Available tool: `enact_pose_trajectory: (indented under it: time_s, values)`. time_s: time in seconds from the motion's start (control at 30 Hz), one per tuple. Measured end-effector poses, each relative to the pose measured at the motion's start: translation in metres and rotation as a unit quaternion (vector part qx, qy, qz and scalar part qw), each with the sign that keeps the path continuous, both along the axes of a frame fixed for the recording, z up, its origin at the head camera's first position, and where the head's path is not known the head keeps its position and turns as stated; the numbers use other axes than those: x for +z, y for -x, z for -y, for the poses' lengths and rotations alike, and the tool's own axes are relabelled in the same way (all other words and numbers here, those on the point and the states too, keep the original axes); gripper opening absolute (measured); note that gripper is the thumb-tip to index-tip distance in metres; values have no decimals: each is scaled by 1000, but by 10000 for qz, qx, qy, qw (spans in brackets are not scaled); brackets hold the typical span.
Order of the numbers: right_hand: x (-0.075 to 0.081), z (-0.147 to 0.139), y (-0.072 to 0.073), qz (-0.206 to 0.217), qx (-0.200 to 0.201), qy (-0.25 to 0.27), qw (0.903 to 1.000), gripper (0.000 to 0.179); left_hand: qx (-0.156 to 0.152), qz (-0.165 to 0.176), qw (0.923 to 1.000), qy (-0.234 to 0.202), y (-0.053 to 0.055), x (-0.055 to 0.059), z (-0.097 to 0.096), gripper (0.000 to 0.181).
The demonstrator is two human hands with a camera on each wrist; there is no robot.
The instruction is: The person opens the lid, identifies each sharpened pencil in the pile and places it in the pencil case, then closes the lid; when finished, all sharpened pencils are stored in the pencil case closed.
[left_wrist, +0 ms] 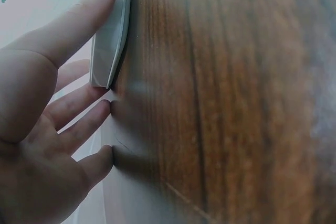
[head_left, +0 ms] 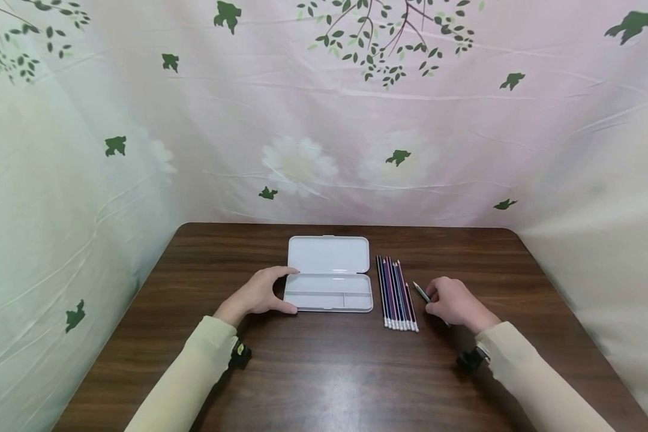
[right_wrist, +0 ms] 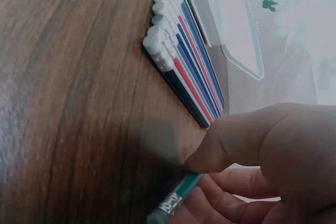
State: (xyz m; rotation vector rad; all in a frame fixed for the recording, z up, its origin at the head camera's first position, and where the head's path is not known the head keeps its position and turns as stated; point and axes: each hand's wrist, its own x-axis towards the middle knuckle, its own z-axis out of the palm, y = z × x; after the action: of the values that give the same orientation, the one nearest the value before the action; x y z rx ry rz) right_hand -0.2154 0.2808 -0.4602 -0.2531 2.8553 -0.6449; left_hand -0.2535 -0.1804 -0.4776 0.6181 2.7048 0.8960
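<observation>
A white plastic case [head_left: 315, 283] lies opened flat on the table, its lid folded back and its lower half split into compartments. My left hand [head_left: 261, 292] holds the case's left end, thumb at the front corner and index finger near the hinge; the other fingertips rest on the table in the left wrist view. My right hand [head_left: 453, 302] pinches a green pencil [right_wrist: 187, 185] between thumb and fingers. That pencil slants low over the table, with its metal ferrule and eraser end showing in the right wrist view.
Between the case and my right hand, several dark, blue and pink pencils [head_left: 394, 294] lie side by side, white erasers toward me. One of them is shorter. The brown wooden table [head_left: 324, 372] ends at a patterned cloth backdrop [head_left: 335, 120].
</observation>
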Motion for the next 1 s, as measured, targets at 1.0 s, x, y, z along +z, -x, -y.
enact_pose_trajectory:
  time_s: [1.0]
  values:
    - [11, 59, 9, -1314, 1825, 1178, 9672, 19, -12, -53, 9999, -95, -1, -1, 0, 93]
